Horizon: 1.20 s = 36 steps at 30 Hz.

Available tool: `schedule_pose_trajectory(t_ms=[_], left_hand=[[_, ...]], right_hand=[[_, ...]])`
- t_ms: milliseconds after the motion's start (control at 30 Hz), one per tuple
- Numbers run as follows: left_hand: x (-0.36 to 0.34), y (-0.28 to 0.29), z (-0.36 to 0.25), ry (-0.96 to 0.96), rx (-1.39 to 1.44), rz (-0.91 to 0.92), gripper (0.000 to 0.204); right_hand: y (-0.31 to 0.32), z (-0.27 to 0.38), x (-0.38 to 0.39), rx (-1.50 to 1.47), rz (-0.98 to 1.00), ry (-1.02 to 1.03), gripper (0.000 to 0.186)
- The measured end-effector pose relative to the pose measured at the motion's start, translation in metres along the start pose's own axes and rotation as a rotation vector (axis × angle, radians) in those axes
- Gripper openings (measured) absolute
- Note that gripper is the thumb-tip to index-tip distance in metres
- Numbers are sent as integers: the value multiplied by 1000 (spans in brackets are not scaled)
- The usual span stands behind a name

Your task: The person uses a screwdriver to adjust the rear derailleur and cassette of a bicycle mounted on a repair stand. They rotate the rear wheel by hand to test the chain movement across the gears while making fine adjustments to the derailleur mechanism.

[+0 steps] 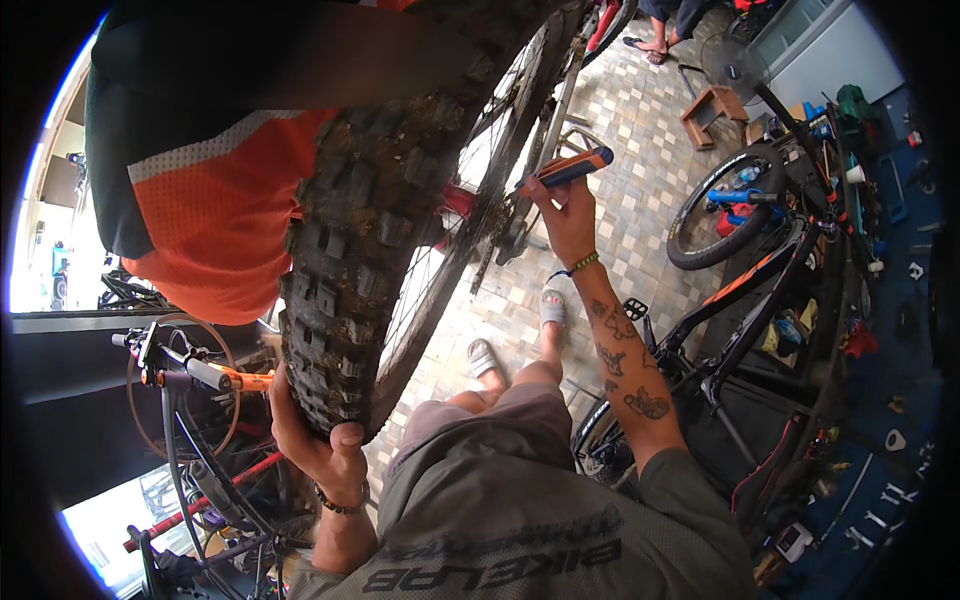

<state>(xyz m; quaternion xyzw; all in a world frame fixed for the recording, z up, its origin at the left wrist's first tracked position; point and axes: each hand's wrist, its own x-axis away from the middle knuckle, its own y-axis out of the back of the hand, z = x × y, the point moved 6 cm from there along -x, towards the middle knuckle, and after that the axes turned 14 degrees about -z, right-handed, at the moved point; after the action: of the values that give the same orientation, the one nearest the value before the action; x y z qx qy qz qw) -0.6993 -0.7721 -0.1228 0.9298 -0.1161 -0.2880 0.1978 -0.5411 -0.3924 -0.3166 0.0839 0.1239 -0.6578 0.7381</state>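
Observation:
A bicycle's rear wheel with a muddy, knobby tire (350, 240) stands upright close in front of me. My left hand (325, 450) grips the near end of the tire, its thumb on the tread and its fingers along the left side. In my right hand (568, 215) is a blue-and-orange handled tool (583, 168), held between thumb and fingers to the right of the wheel. Its narrow end points left, toward the cassette (492, 212); whether it touches anything I cannot tell. The rear derailleur (513, 240) hangs just below the cassette, and a red hub (456, 207) shows behind the spokes.
An orange and dark jersey (225, 205) fills the space left of the tire. A black bicycle (740, 280) stands at right, beside a tool wall (880, 510). Beyond are a wooden stool (712, 115), a fan (733, 72) and another person's feet (655, 48). An orange bicycle (240, 380) is at left.

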Motion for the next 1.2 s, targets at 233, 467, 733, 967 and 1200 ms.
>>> schedule_pose_trajectory(t_ms=[233, 467, 733, 967, 1200], left_hand=[[-4, -6, -10, -15, 14, -11, 116], [3, -2, 3, -28, -10, -30, 115], [2, -2, 5, -46, 9, -32, 114], [-2, -3, 4, -42, 17, -86, 115], [-5, -4, -1, -23, 11, -65, 113]], right_hand=[[-6, 6, 3, 21, 7, 44, 41], [-6, 6, 0, 1, 11, 34, 43], [-8, 6, -1, -56, 64, -24, 41], [-3, 7, 0, -40, 127, -48, 37], [-4, 12, 8, -92, -3, 55, 39]])
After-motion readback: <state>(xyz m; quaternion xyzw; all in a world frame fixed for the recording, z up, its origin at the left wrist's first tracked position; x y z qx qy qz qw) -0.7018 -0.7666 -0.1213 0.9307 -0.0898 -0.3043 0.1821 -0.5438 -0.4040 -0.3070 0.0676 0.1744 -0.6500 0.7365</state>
